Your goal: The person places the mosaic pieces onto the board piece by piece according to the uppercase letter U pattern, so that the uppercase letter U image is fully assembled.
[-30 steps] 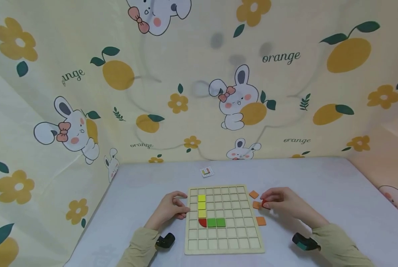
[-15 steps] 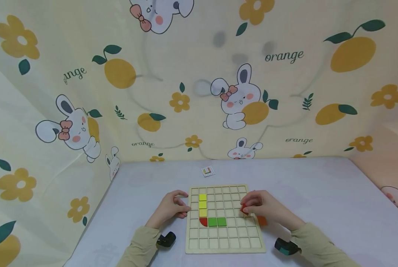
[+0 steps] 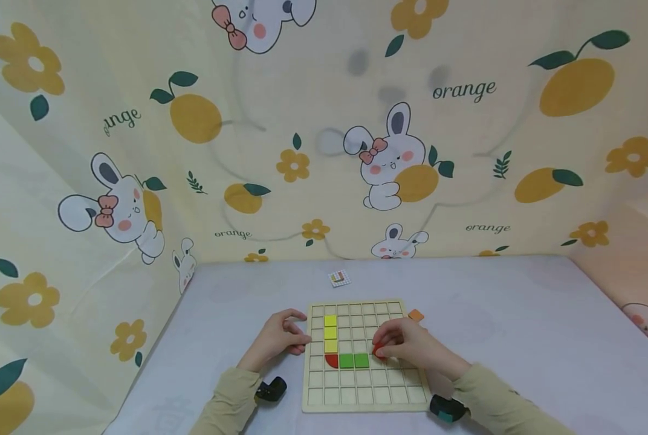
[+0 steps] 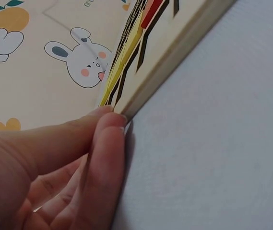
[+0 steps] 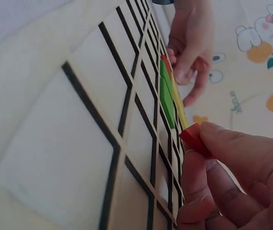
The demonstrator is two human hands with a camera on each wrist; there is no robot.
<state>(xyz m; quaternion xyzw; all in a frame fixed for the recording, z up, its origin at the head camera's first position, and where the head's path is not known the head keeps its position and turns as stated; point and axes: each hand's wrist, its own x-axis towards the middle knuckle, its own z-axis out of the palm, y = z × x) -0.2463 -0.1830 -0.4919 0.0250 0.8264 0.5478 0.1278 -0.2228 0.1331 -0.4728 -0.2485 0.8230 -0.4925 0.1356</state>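
A light wooden grid board [image 3: 367, 408] lies flat on the table. My left hand [image 3: 277, 338] holds its left edge, thumb and a fingertip meeting at the rim in the left wrist view. Over the right part of the grid, my right hand [image 3: 411, 347] pinches a small red piece [image 5: 196, 140] between thumb and fingers. That piece is just right of two green square tiles [image 3: 353, 360]. A red quarter-round tile [image 3: 332, 361] sits left of the greens, below a column of yellow square tiles [image 3: 330, 333]. Fingers cover most of the held piece in the head view.
An orange tile [image 3: 416, 315] lies off the board's right edge; the right hand and arm hide the area below it. Behind the board is a small pattern card [image 3: 339, 278]. A printed curtain [image 3: 313, 199] hangs at the table's back.
My right hand has carried the red piece leftward from beside the orange tiles to over the grid, near the green tiles. My left hand stays at the board's edge.
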